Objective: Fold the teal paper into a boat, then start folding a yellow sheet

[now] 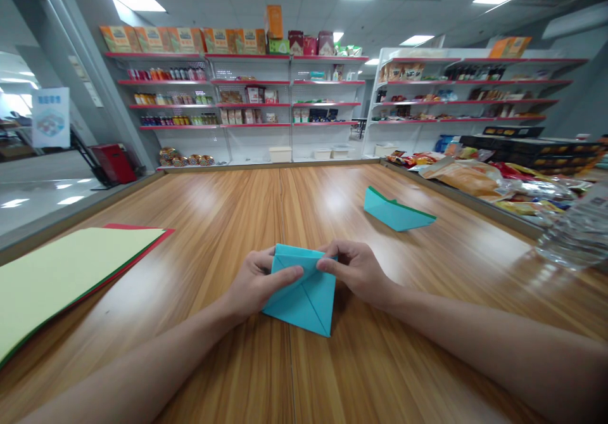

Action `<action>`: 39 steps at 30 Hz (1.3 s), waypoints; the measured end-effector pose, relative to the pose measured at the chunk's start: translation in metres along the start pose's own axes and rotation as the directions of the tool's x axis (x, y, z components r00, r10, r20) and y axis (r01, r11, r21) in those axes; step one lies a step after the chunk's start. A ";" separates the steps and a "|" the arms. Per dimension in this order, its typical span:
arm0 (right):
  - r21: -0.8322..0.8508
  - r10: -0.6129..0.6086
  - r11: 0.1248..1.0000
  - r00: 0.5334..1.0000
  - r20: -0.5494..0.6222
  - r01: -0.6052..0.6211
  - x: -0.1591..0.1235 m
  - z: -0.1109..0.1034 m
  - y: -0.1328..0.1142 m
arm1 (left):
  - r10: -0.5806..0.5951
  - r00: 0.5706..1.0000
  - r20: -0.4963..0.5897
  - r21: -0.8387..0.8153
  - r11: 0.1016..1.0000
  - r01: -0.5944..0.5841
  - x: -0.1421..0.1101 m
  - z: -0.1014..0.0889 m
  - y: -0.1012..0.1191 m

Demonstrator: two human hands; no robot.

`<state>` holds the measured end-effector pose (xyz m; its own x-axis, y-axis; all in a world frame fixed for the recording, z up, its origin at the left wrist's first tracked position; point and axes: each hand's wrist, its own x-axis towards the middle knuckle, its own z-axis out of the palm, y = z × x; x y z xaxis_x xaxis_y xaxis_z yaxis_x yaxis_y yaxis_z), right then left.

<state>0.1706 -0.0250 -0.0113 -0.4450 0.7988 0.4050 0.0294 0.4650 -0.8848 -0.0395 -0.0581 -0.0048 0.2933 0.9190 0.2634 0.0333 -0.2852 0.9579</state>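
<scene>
A folded sheet of blue paper (306, 294), roughly square with diagonal creases, is held between both hands above the wooden table. My left hand (261, 281) grips its left side, thumb lying across the front and fingers hidden behind. At the upper right corner my right hand (358, 269) pinches the paper's edge between thumb and forefinger. Farther back on the right lies a folded paper boat (399, 212), blue outside with a green edge, apart from both hands.
A stack of coloured paper sheets (80, 265), pale yellow on top, lies at the left of the wooden table (228, 208). Clear plastic containers (577, 231) stand at the right edge. Beyond are packaged snacks (470, 177), black boxes (532, 151) and stocked shelves (251, 82).
</scene>
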 end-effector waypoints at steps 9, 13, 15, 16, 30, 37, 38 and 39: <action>0.031 -0.007 0.999 0.999 -0.044 0.009 0.004 0.000 0.000 | -0.050 0.994 -0.095 -0.046 0.998 0.045 -0.001 0.003 0.002; 0.067 0.125 0.990 0.992 -0.013 -0.124 0.004 0.000 0.001 | -0.015 0.998 -0.057 -0.004 1.000 0.015 -0.001 0.002 0.003; -0.050 0.138 0.989 0.990 0.013 -0.137 0.003 0.000 0.002 | 0.025 0.999 -0.021 0.042 0.999 -0.024 -0.002 0.002 0.003; -0.106 0.131 0.986 0.991 0.024 -0.127 0.002 -0.001 0.002 | 0.046 0.999 -0.002 0.066 0.997 -0.046 -0.002 0.002 0.003; -0.109 0.097 0.990 0.991 0.089 -0.087 -0.001 -0.002 -0.001 | 0.201 0.979 0.042 0.222 0.953 -0.206 -0.004 0.005 0.004; -0.058 0.033 0.998 0.998 0.055 -0.030 -0.002 -0.001 -0.005 | 0.285 0.958 -0.005 0.350 0.898 -0.266 -0.006 0.008 0.008; -0.047 0.026 0.999 0.998 0.062 -0.023 -0.002 -0.001 -0.006 | 0.292 0.957 0.003 0.359 0.892 -0.273 -0.006 0.008 0.009; -0.035 0.023 0.999 0.997 0.068 -0.021 -0.002 -0.001 -0.006 | 0.295 0.955 0.011 0.367 0.888 -0.278 -0.006 0.009 0.010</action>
<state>0.1727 -0.0294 -0.0065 -0.5041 0.7814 0.3678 0.0696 0.4612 -0.8846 -0.0326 -0.0689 0.0021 0.3003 0.7908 0.5333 0.2984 -0.6089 0.7350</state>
